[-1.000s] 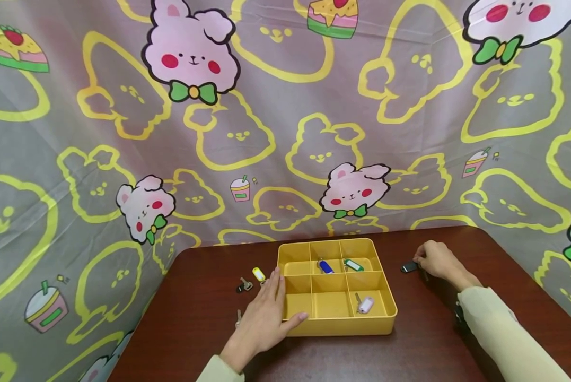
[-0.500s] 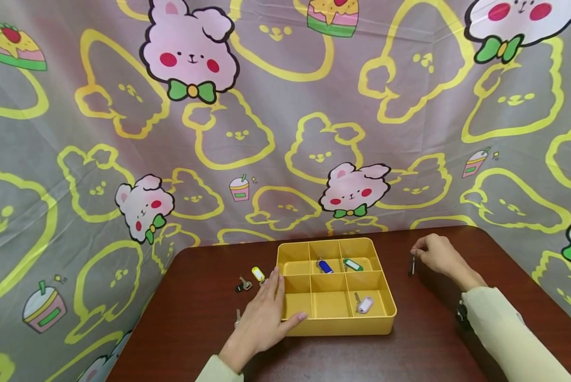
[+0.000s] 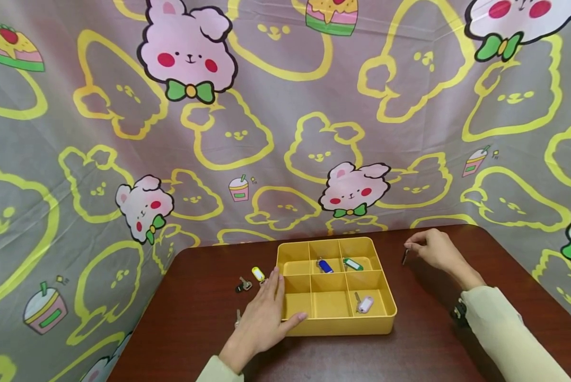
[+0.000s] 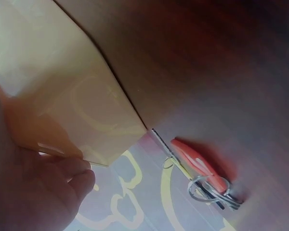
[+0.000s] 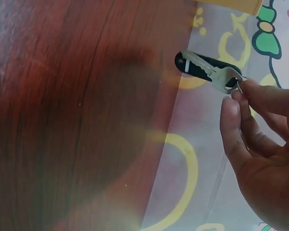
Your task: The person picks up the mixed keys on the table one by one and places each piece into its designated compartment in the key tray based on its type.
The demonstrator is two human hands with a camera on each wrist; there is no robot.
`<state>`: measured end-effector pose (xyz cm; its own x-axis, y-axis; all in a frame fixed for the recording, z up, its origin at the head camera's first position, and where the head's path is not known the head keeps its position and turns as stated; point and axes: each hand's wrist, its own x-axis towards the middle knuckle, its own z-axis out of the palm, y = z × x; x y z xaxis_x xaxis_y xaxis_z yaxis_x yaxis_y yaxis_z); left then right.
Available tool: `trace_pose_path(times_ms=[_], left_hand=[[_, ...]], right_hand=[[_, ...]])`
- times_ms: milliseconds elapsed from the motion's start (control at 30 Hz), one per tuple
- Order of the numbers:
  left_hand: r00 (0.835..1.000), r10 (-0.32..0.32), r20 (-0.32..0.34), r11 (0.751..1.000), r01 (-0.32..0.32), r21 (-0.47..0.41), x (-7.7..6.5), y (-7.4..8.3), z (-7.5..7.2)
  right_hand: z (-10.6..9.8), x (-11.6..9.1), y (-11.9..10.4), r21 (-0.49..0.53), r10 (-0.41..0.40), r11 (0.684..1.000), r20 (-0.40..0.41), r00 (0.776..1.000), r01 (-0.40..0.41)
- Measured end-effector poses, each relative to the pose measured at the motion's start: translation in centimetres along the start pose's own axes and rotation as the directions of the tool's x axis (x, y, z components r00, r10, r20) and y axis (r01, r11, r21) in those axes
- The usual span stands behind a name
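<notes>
My right hand (image 3: 439,251) pinches a key with a black tag by its ring, above the table to the right of the yellow divided tray (image 3: 340,326). In the right wrist view the silver key (image 5: 202,65) hangs together with its black tag (image 5: 216,65) from the thumb and fingertips. My left hand (image 3: 261,318) rests on the tray's left wall, fingers extended along it and thumb over the front rim. Inside the tray lie a blue-tagged key (image 3: 324,266) at back middle, a green-tagged key (image 3: 353,264) at back right and a pale pink-tagged key (image 3: 364,304) at front right.
Left of the tray lie a yellow-tagged key (image 3: 258,274), a black-tagged key (image 3: 243,285) and another key (image 3: 238,317) partly behind my left hand. A red-tagged key (image 4: 200,163) shows in the left wrist view. A patterned curtain (image 3: 285,159) encloses the table (image 3: 194,302).
My right hand has lifted the black-tagged key off the table, and it now hangs from the fingertips, slightly farther left and back. The left hand and tray have stayed put.
</notes>
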<state>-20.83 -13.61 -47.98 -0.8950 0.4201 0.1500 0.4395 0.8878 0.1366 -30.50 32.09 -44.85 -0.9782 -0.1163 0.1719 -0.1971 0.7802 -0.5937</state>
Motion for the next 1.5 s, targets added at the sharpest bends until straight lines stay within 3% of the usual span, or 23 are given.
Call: trace_pose_path(times_ms=[1500], left_hand=[[1.0,0.007,-0.012,1.0,-0.007,-0.001,-0.2,0.1,-0.2]], right_hand=[[-0.4,-0.5,-2.4,0.126,0.025,0.992,-0.13,0.991,-0.009]])
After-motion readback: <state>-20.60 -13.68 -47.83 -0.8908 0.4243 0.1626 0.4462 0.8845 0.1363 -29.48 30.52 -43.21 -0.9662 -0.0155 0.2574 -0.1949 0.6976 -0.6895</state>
